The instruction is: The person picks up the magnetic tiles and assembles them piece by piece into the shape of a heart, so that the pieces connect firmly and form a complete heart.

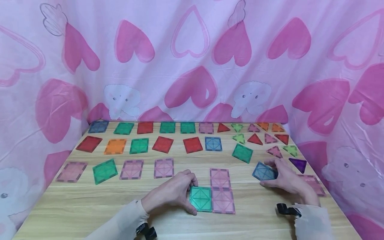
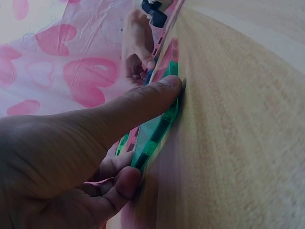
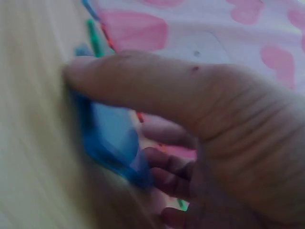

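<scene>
My left hand (image 1: 177, 190) pinches a green square magnetic tile (image 1: 200, 199) between thumb and fingers, at its left side. That tile lies flat, its right edge against a pink square tile (image 1: 223, 200). Directly behind the pink one, a second pink tile (image 1: 220, 178) touches it edge to edge. Farther right, my right hand (image 1: 286, 178) holds a blue square tile (image 1: 264, 171) by its edges, thumb in front and fingers behind. The right wrist view is blurred, but the blue tile (image 3: 112, 136) shows between thumb and fingers there.
Rows of loose square tiles, such as an orange one (image 1: 115, 146) and a red one (image 1: 193, 145), cover the back and left of the wooden table (image 1: 90, 206). Small triangle tiles (image 1: 255, 139) lie at the back right. A pink heart-print curtain (image 1: 192, 66) encloses the table.
</scene>
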The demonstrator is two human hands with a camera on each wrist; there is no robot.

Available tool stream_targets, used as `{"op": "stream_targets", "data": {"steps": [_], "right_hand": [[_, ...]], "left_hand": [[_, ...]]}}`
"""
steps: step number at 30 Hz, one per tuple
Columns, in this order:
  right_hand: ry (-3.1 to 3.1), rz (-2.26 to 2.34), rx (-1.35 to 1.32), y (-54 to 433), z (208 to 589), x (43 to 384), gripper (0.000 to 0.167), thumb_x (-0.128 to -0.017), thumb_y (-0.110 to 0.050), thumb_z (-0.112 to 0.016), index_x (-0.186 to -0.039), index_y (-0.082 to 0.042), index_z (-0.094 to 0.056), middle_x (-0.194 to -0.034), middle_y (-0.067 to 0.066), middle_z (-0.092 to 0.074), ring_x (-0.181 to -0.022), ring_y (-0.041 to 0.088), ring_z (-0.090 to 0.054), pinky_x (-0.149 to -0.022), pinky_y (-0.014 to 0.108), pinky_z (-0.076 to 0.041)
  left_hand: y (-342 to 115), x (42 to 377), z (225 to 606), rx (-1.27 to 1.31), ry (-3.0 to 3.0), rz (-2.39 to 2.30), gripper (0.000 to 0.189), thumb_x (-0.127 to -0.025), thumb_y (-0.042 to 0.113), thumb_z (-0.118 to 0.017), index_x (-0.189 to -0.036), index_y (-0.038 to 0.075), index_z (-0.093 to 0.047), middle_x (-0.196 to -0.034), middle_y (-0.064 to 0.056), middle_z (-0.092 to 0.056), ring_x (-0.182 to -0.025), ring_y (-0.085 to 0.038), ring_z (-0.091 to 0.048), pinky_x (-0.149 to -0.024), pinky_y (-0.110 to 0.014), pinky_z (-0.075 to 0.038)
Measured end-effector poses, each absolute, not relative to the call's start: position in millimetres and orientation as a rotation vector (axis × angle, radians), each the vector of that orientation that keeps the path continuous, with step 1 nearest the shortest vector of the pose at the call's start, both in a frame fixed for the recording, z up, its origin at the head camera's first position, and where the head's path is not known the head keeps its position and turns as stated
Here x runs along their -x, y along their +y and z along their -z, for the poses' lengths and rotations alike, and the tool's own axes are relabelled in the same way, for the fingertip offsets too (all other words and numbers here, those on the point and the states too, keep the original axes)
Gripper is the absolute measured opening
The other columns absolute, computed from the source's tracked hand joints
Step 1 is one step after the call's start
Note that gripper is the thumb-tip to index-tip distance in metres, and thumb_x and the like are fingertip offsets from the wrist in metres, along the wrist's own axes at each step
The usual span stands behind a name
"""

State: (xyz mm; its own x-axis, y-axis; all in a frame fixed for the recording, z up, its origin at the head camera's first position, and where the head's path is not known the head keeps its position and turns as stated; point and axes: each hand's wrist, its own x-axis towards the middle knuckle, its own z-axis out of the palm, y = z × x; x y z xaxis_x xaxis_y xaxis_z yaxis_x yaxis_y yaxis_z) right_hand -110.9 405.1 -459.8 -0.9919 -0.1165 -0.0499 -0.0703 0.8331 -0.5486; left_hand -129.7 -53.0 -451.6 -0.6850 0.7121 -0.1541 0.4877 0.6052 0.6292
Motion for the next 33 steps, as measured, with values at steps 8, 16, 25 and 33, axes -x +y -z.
{"op": "stream_targets", "data": {"steps": [8, 16, 25, 33], "right_hand": [[2.938, 0.862, 0.15, 413, 453, 116, 0.081, -0.083, -0.04, -0.101, -0.143, -0.001, -0.063, -0.129, 0.015, -0.067, -0.108, 0.027, -0.061, -0.084, 0.026, -0.052], [2.927, 1.16, 0.255, 351, 459, 129, 0.08, -0.089, -0.037, -0.097, -0.155, -0.015, -0.057, -0.145, 0.013, -0.058, -0.12, 0.032, -0.063, -0.096, 0.04, -0.057], [2.792, 1.167, 0.474, 248, 459, 141, 0.077, -0.078, -0.034, -0.104, -0.145, -0.026, -0.067, -0.128, -0.001, -0.059, -0.113, 0.019, -0.057, -0.098, 0.039, -0.056], [2.76, 1.014, 0.643, 208, 460, 150, 0.073, -0.083, -0.034, -0.101, -0.146, -0.019, -0.067, -0.135, -0.004, -0.057, -0.123, 0.017, -0.053, -0.11, 0.046, -0.055]], "left_hand": [[-52, 131, 451, -0.957, 2.465, -0.784, 0.07, -0.067, 0.048, -0.108, -0.118, 0.018, -0.07, -0.104, 0.008, -0.057, -0.09, -0.007, -0.054, -0.077, -0.021, -0.052], [-58, 132, 449, -0.927, 2.431, -0.839, 0.077, -0.067, 0.043, -0.109, -0.125, 0.014, -0.069, -0.1, 0.008, -0.06, -0.088, -0.005, -0.056, -0.079, -0.021, -0.054], [-61, 129, 455, -0.897, 2.418, -0.971, 0.101, -0.061, 0.033, -0.113, -0.138, 0.008, -0.052, -0.092, 0.006, -0.062, -0.078, -0.003, -0.059, -0.083, -0.023, -0.054], [-55, 124, 461, -0.821, 2.508, -1.036, 0.137, -0.058, 0.046, -0.112, -0.162, 0.0, -0.035, -0.125, -0.008, -0.047, -0.077, -0.003, -0.058, -0.07, -0.022, -0.055]]}}
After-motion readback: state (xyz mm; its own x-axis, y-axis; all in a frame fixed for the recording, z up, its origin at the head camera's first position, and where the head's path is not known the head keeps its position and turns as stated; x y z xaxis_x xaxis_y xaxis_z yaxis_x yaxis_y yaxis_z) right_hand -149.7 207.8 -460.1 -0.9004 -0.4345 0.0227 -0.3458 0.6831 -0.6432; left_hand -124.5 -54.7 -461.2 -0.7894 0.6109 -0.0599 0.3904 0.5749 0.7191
